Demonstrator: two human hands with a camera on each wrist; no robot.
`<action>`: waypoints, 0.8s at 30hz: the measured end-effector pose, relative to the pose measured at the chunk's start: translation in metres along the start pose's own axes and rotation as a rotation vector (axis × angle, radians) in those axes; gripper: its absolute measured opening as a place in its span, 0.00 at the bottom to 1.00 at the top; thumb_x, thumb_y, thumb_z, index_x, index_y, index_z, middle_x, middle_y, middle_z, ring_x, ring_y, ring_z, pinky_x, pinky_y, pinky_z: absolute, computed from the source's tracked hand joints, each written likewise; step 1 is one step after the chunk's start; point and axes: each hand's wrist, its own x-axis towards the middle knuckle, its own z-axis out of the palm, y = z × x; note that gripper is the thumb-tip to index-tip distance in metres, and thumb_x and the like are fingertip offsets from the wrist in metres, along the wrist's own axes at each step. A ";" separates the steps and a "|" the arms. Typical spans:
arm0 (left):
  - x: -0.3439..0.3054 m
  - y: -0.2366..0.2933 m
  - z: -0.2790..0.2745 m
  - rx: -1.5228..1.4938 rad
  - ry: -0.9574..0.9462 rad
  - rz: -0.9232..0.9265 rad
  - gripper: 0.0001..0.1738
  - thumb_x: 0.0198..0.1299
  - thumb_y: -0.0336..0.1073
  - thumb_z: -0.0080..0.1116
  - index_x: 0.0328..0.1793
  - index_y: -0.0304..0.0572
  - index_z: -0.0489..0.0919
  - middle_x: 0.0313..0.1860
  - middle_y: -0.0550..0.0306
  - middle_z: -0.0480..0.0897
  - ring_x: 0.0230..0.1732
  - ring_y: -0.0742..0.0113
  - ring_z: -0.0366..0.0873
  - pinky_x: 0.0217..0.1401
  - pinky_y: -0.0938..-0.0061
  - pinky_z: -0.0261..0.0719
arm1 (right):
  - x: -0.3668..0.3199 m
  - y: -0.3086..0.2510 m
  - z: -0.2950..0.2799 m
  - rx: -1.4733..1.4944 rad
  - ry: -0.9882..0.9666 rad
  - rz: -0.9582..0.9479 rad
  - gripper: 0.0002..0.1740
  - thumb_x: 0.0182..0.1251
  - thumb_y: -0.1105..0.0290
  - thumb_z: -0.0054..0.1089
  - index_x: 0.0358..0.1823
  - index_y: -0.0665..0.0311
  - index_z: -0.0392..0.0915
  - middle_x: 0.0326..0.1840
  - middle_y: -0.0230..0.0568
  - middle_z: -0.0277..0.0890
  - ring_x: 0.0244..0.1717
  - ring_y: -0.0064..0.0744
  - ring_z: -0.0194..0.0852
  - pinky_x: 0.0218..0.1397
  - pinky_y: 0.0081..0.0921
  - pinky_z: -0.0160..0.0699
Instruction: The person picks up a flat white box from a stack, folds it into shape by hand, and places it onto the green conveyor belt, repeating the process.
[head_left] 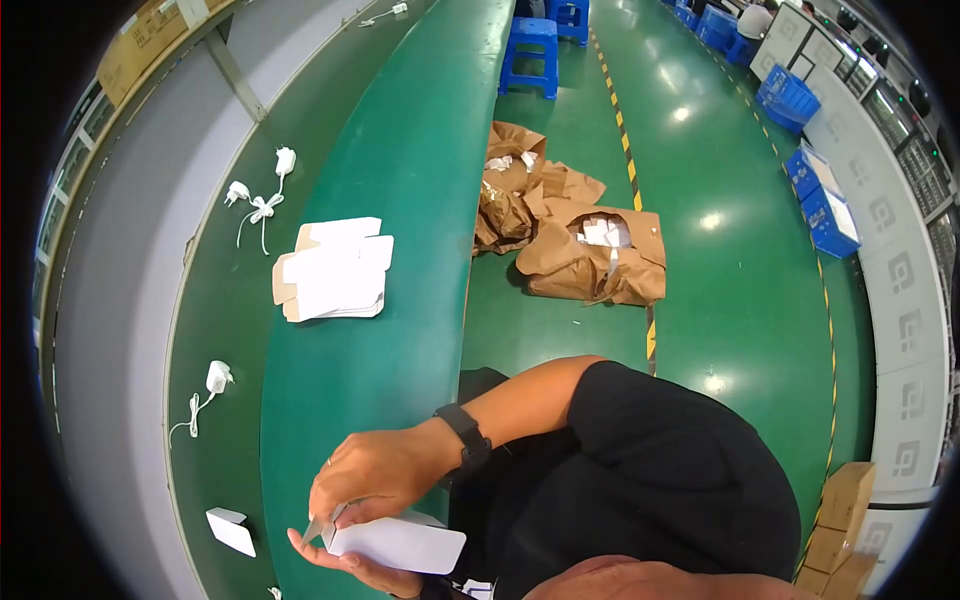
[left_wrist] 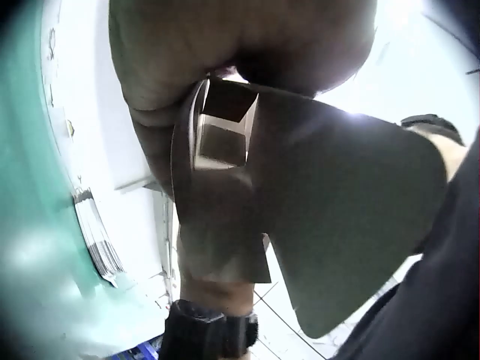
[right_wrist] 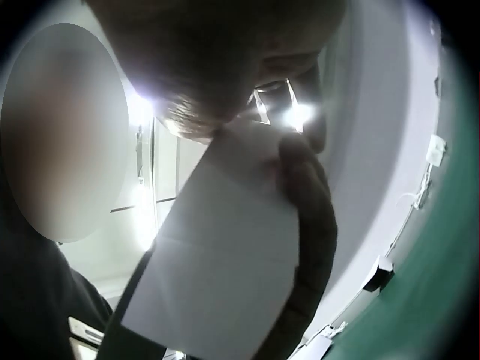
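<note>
Fingers of the right hand [head_left: 375,468] grip the flapped end of a white box [head_left: 405,545] from above, bottom centre, near the green table's [head_left: 400,150] edge; the left hand [head_left: 378,574] appears to clasp its underside. Tabletop stretches up to flattened cartons [head_left: 335,272], left of centre.

bright overhead light glints off the glossy green floor [head_left: 720,320]; curved edges distort; both wrist views look backlit, shadowed and hazy.
</note>
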 end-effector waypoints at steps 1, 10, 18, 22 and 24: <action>0.004 -0.005 -0.004 0.049 -0.014 0.020 0.43 0.68 0.67 0.44 0.81 0.52 0.54 0.68 0.46 0.68 0.63 0.53 0.73 0.62 0.61 0.74 | 0.001 -0.001 0.000 -0.035 0.053 -0.052 0.10 0.73 0.63 0.60 0.40 0.63 0.82 0.39 0.37 0.82 0.36 0.37 0.79 0.39 0.31 0.78; 0.003 0.002 -0.021 0.238 -0.346 -0.048 0.45 0.69 0.68 0.45 0.80 0.45 0.54 0.69 0.41 0.67 0.66 0.50 0.71 0.66 0.59 0.73 | -0.005 -0.005 -0.023 0.117 -0.134 0.277 0.13 0.69 0.60 0.65 0.40 0.63 0.86 0.39 0.40 0.85 0.41 0.41 0.83 0.43 0.36 0.81; 0.001 0.004 -0.055 0.336 -0.382 0.065 0.40 0.69 0.50 0.55 0.77 0.36 0.54 0.69 0.42 0.65 0.69 0.52 0.65 0.75 0.56 0.60 | 0.002 0.009 -0.008 0.038 -0.146 0.385 0.08 0.64 0.71 0.69 0.43 0.62 0.88 0.45 0.42 0.85 0.46 0.36 0.84 0.50 0.29 0.82; 0.009 -0.004 -0.060 0.188 -0.414 -0.042 0.33 0.73 0.46 0.52 0.76 0.40 0.56 0.66 0.43 0.68 0.66 0.56 0.68 0.70 0.59 0.66 | 0.007 0.027 -0.007 0.191 -0.246 0.545 0.06 0.65 0.72 0.68 0.41 0.65 0.87 0.45 0.42 0.85 0.47 0.34 0.83 0.52 0.30 0.80; 0.010 -0.008 -0.061 -0.016 -0.458 -0.137 0.29 0.74 0.44 0.51 0.74 0.42 0.57 0.65 0.43 0.70 0.64 0.59 0.70 0.67 0.62 0.70 | 0.005 0.031 -0.006 0.207 -0.259 0.619 0.05 0.65 0.73 0.68 0.40 0.66 0.86 0.44 0.42 0.85 0.47 0.34 0.83 0.53 0.30 0.80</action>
